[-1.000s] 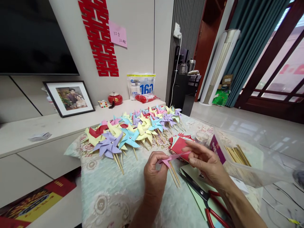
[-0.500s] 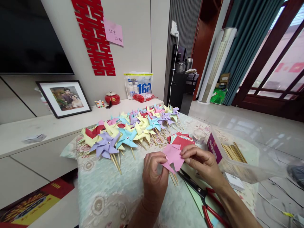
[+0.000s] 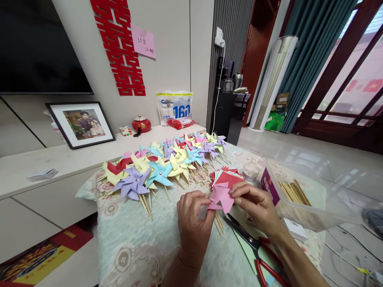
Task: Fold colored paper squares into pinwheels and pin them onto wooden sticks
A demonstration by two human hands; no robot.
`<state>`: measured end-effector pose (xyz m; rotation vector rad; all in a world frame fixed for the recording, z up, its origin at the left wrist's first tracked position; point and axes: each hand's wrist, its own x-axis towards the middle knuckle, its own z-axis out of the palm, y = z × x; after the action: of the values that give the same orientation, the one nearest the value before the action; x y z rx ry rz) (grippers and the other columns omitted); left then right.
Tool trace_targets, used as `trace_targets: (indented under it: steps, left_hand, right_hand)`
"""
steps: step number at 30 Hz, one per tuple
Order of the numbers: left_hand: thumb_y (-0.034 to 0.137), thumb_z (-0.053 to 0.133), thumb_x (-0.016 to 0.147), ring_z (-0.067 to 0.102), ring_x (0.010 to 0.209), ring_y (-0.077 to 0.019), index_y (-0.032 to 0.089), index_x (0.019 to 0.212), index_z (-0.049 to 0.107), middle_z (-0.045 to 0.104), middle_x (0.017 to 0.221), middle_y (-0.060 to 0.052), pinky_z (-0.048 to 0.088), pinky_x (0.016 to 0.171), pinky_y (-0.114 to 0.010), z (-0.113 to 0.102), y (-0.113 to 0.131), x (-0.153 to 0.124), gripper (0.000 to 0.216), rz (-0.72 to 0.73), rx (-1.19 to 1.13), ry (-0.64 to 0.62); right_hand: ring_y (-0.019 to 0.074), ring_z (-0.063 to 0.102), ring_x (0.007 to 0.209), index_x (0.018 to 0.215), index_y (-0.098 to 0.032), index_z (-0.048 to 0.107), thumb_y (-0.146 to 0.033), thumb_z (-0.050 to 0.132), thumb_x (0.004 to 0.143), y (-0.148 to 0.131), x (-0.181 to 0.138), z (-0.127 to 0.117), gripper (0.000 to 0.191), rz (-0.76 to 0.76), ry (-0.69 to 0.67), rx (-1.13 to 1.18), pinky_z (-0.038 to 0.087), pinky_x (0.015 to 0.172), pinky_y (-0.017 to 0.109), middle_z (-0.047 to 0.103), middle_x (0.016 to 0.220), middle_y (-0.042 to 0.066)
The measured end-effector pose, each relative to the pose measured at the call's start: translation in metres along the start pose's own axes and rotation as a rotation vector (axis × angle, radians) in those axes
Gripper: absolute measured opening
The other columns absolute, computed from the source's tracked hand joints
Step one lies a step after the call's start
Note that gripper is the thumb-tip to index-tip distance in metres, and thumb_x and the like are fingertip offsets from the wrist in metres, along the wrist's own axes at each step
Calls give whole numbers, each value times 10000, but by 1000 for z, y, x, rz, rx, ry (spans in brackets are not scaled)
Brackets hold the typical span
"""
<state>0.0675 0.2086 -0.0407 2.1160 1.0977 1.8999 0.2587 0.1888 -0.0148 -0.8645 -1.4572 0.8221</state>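
Unlike a second ago, our pink paper [image 3: 222,193] faces us instead of sitting nearly edge-on. We've got it pinched both sides, fingers of our left hand [image 3: 194,219] and right hand [image 3: 257,204] closed on it, over the desk [image 3: 143,239], near the red sheets [image 3: 226,176]. Scissors [image 3: 254,243] lie just below our right hand, pinwheels [image 3: 160,174] off left.

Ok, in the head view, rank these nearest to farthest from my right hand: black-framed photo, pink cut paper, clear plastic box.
1. Pink cut paper, in your right hand.
2. Clear plastic box, just right of that hand.
3. Black-framed photo, far back left.
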Motion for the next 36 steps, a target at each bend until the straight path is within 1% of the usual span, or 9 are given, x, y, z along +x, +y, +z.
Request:
trace_targets:
  steps: [4,17,24,27,29,31,32,34,36]
  left_hand:
    - [-35,662,756,590,851,-197,206,928,616,624,924,-32,445,781,-372,-1,4,0,300,63,-4,8]
    - [-7,667,796,588,811,-191,219,997,644,648,900,-31,456,752,-362,-3,10,3,303,104,19,10]
    - [23,653,823,596,796,-186,221,943,662,679,872,-21,447,746,-347,-5,10,4,232,99,54,15]
    - [22,618,829,607,767,-179,221,914,681,688,816,-10,451,730,-329,-5,9,3,225,64,33,1]
    - [36,593,830,614,751,-178,220,893,699,687,786,-11,463,721,-319,-3,7,2,221,-7,-24,-9]
    - [84,601,822,619,737,-178,209,857,715,684,769,-18,478,707,-308,1,3,1,173,-158,-134,-26]
    - [121,620,813,619,722,-176,201,839,720,682,759,-20,483,692,-300,3,1,-1,131,-279,-211,-50]
    - [214,673,778,611,665,-169,180,812,723,678,724,-21,487,642,-284,7,-2,-3,69,-594,-407,-103]
    - [300,719,737,599,613,-159,158,810,721,680,692,-19,482,603,-271,10,-3,-4,159,-898,-627,-139]
  right_hand:
    - [193,621,957,907,-280,773,-199,707,869,2,-1,-1,112,16,2,15,484,854,308,683,950,39]
    - [185,628,946,912,-274,771,-200,704,874,1,0,1,107,26,-18,-1,486,841,292,681,961,37]
    - [190,633,964,921,-259,765,-212,693,880,-6,1,5,96,47,-62,-50,497,847,295,677,976,44]
    - [192,631,933,999,-263,758,-231,692,877,-6,1,5,143,55,-56,-98,500,820,309,675,1030,54]
    - [174,615,854,1074,-283,741,-240,701,865,-5,0,3,217,58,-23,-154,493,752,299,669,1062,49]
    - [171,595,825,1107,-299,729,-251,716,849,-5,1,1,264,44,15,-226,472,699,292,667,1069,42]
    - [181,592,844,1104,-297,729,-259,721,843,-5,1,0,264,33,28,-269,462,696,295,671,1067,42]
    - [208,590,901,1085,-281,734,-284,723,841,-6,1,-1,245,33,39,-363,452,716,310,681,1056,49]
    - [223,586,919,1095,-267,731,-316,719,843,-8,1,0,257,66,46,-434,448,735,325,686,1037,54]
